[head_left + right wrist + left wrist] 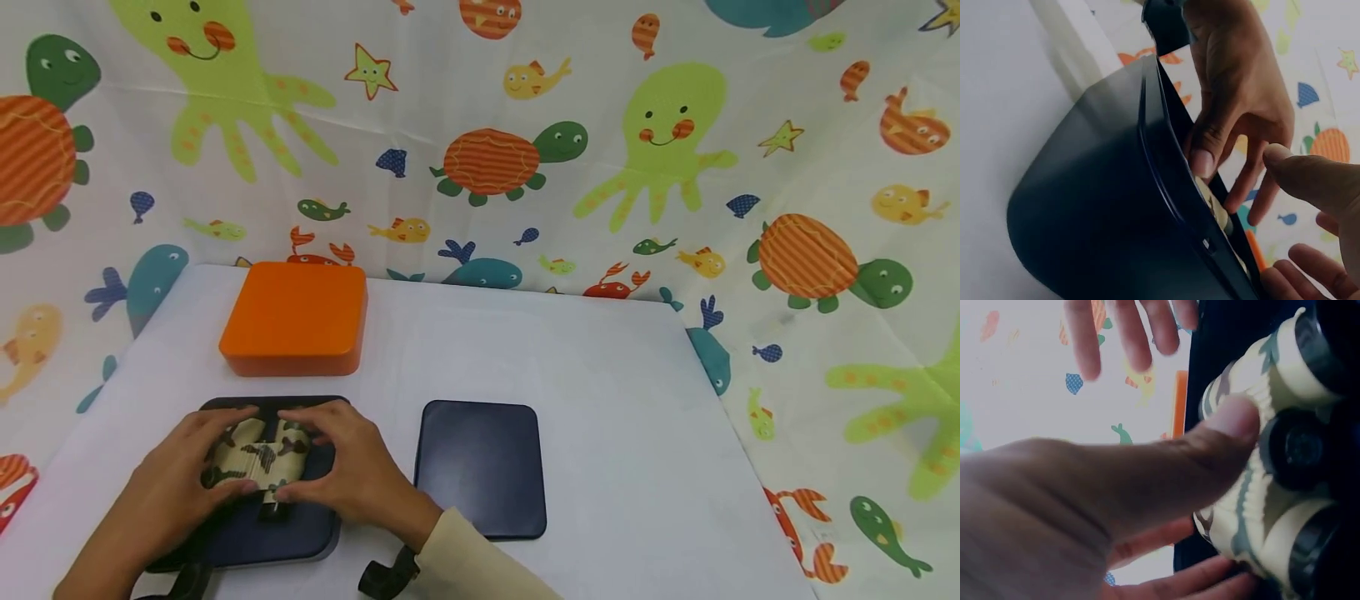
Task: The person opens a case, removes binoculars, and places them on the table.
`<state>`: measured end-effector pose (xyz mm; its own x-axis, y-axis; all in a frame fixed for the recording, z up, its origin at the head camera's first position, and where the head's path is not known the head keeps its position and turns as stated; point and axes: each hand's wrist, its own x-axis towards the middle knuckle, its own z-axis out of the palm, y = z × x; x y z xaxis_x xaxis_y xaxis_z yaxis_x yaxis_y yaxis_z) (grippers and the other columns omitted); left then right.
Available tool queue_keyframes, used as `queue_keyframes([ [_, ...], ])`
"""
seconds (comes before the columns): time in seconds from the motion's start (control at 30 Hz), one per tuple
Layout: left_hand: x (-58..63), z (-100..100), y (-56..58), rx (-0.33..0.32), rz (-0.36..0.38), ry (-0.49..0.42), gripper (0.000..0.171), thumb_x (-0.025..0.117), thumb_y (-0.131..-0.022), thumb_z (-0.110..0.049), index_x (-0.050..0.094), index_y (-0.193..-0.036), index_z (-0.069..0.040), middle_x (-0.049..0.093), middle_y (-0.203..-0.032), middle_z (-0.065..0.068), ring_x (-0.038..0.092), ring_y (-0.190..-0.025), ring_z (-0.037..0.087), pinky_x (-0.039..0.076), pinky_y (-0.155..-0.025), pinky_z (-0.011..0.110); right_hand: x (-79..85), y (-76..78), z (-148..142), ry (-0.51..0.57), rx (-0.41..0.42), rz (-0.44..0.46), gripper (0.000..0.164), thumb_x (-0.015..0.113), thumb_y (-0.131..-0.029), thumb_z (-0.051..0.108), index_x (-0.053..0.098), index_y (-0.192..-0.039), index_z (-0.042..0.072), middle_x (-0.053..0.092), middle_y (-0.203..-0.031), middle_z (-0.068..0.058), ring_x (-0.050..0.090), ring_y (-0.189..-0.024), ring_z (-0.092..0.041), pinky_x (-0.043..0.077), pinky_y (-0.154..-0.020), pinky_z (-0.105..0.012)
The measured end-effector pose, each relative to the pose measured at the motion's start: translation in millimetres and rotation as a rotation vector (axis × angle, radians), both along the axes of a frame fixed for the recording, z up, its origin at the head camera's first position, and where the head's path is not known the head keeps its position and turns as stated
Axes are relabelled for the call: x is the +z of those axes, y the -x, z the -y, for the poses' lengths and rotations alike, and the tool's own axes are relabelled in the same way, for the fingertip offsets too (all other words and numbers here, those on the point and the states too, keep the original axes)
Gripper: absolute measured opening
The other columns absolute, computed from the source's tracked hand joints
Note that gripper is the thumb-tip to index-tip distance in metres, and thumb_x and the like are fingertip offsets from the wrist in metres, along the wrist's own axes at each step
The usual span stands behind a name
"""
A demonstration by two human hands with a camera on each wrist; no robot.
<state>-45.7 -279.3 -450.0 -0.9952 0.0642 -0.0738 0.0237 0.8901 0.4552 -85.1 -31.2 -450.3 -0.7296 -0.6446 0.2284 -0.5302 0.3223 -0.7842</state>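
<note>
Camouflage-patterned binoculars (266, 454) lie in an open dark navy box (236, 546), their black eyepiece ends facing me. On the left, my left hand (176, 475) holds the near barrel side, its thumb (1235, 419) on the body and its fingers reaching round to the far side. My right hand (360, 467) is spread above the right barrel. The left wrist view shows its fingers hanging apart from the binoculars; in the right wrist view its thumb (1279, 156) stands clear of the box rim. Inside that view, only a sliver of the binoculars shows past the rim.
Just behind the box sits an orange box (296, 317). To the right, a flat navy lid-like panel (480, 467) lies on the white table (637, 467). A patterned sea-creature cloth (420, 100) hangs behind and beside the table.
</note>
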Motion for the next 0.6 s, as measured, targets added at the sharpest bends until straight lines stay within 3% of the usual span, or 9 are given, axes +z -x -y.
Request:
queue_keyframes([
  [0.33, -7.4, -6.1, -7.8, 0.026, 0.003, 0.017, 0.093, 0.098, -0.072, -0.037, 0.055, -0.149, -0.008, 0.037, -0.152, 0.038, 0.048, -0.127, 0.062, 0.043, -0.095, 0.081, -4.7, 11.6, 3.7, -0.129, 0.005, -0.070, 0.081, 0.090, -0.084, 0.041, 0.052, -0.155, 0.033, 0.058, -0.142, 0.008, 0.059, -0.122, -0.002, 0.048, -0.097, -0.007],
  [0.43, -9.8, -5.6, -9.3, 0.022, 0.022, -0.045, 0.088, 0.099, -0.073, -0.031, 0.058, -0.148, -0.009, 0.034, -0.153, 0.039, 0.055, -0.121, 0.060, 0.056, -0.092, 0.066, -6.5, 13.1, 4.1, -0.124, 0.012, -0.081, 0.079, 0.090, -0.084, 0.041, 0.054, -0.154, 0.032, 0.059, -0.142, 0.008, 0.058, -0.123, -0.001, 0.046, -0.100, -0.007],
  [0.5, -11.6, -5.9, -9.8, 0.016, 0.043, -0.096, 0.085, 0.099, -0.073, -0.026, 0.059, -0.146, -0.010, 0.032, -0.153, 0.040, 0.059, -0.116, 0.058, 0.063, -0.083, 0.052, -7.5, 13.4, 4.0, -0.125, 0.013, -0.080, 0.078, 0.090, -0.085, 0.041, 0.054, -0.154, 0.032, 0.059, -0.142, 0.009, 0.057, -0.124, 0.000, 0.045, -0.101, -0.007],
  [0.6, -13.9, -7.5, -9.7, 0.016, 0.083, -0.156, 0.082, 0.099, -0.073, -0.022, 0.060, -0.146, -0.012, 0.029, -0.154, 0.042, 0.061, -0.114, 0.058, 0.065, -0.072, 0.038, -8.3, 13.6, 3.8, -0.130, 0.016, -0.070, 0.078, 0.090, -0.085, 0.040, 0.055, -0.153, 0.032, 0.059, -0.142, 0.009, 0.059, -0.123, 0.000, 0.044, -0.100, -0.007],
])
